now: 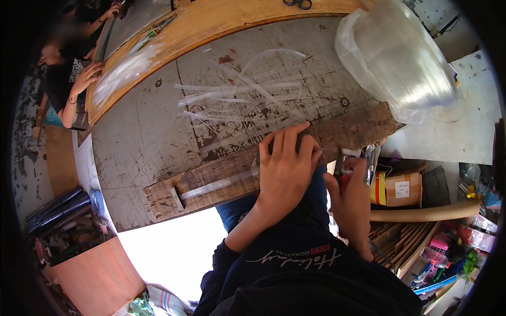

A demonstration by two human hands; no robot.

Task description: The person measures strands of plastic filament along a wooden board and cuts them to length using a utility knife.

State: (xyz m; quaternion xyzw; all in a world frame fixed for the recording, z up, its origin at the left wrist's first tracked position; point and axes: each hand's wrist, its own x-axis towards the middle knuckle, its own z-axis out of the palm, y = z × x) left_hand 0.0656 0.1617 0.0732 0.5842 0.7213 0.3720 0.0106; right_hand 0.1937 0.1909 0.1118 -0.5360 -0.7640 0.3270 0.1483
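Note:
A worn wooden plank (363, 126) lies along the near edge of the table. On its left part rests a clear plastic strip (213, 186), beside a small upright metal piece (176, 198) fixed in the wood. My left hand (287, 163) presses down over the plank with its fingers arched and bent, on the strip's right end. What lies beneath the palm is mostly hidden. Just right of it, off the plank's near edge, my right hand (350, 203) is closed around a red-handled tool (346, 179). The tool's working end is hard to make out.
Loose clear strips (237, 92) lie scattered across the scratched grey table (137, 142). A large roll of clear plastic (400, 58) stands at the far right. Black-handled scissors (298, 4) lie at the back. Another person's hand (87, 79) rests at far left. A cardboard box (403, 189) is lower right.

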